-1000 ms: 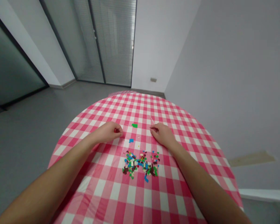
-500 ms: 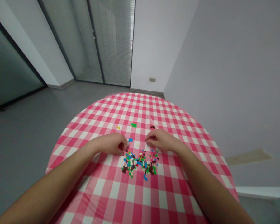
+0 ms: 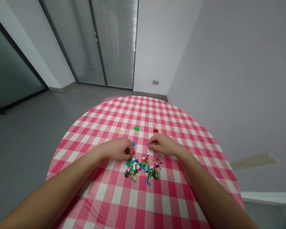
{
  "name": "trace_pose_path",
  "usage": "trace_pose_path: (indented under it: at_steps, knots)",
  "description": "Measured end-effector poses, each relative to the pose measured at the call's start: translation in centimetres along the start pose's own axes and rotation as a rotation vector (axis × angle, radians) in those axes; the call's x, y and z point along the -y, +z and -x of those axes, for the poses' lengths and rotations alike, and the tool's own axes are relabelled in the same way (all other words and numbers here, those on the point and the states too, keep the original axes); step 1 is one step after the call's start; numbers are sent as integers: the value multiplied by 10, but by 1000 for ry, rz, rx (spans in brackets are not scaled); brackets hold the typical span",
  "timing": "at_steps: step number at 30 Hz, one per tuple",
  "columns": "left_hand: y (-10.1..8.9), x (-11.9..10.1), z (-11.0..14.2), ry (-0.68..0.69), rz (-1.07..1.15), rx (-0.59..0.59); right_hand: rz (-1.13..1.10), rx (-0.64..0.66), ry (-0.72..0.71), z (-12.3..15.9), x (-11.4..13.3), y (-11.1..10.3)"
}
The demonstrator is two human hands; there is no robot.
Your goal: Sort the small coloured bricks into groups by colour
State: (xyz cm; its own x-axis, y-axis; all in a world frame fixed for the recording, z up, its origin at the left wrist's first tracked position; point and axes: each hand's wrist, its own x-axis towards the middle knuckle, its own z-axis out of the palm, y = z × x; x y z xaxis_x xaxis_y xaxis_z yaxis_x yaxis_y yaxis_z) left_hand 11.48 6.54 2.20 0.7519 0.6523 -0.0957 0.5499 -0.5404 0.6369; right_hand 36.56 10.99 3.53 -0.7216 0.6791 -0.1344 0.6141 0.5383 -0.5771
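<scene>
Multicoloured pieces [image 3: 143,167] lie heaped just below centre frame. The left hand [image 3: 119,149] has shifted right, bringing its narrowly curled fingers to the heap's upper-left edge; the right hand [image 3: 165,144], also narrow, sits above its upper right. From here, I can't tell whether either holds anything.

You can read no text, label, brand, number or sign anywhere in your view.
</scene>
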Motion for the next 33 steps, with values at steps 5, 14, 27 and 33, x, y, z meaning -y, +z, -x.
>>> trace_pose_path:
  at_steps: [5,14,27,33]
  knots:
    - [-3,-4,1,-19,180,-91,-88,-43,-110,-2,16,12]
    - [-1,-2,-3,-82,420,-311,-111,-317,-222,0,38,21]
    - [-4,6,-7,-245,434,-566,124,-377,29,-8,-7,1]
    - [-8,12,-6,-285,381,-620,209,-313,270,-7,-49,-12]
